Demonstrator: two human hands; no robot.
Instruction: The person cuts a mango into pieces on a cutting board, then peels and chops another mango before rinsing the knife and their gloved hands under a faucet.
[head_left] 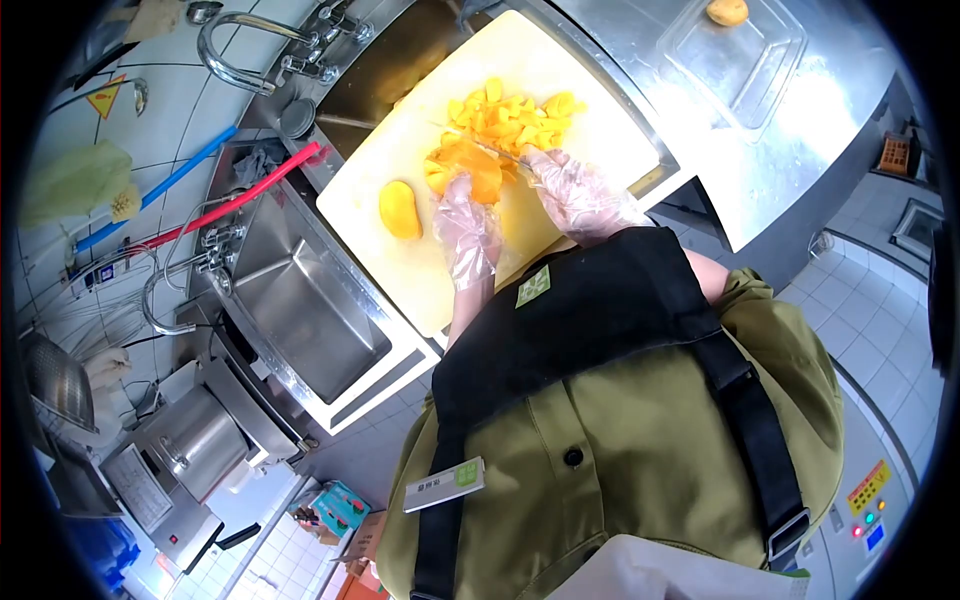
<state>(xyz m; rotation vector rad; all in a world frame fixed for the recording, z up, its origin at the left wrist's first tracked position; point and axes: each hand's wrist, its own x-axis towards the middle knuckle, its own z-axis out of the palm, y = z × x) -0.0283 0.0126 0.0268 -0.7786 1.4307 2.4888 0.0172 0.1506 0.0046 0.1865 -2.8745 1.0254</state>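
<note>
A large white cutting board (595, 130) lies across a sink, with a heap of diced mango (515, 120) on its far half. My left hand (468, 225), in a clear plastic glove, is closed on a peeled piece of mango (465, 165) that rests against the board. Gloved the same way, my right hand (580, 195) grips a knife (490, 148), whose thin blade lies over the mango between the held piece and the heap. Its handle is mostly hidden in my fingers. Left of my left hand sits another peeled mango piece (400, 210), smooth and whole-looking.
A metal sink basin (310, 320) with a curved faucet (165, 325) is at the left. Another faucet (235, 20) rises behind the board's far left corner. A clear plastic container (735, 70) stands on the steel counter at right, with a yellow fruit (727, 12) at its far edge.
</note>
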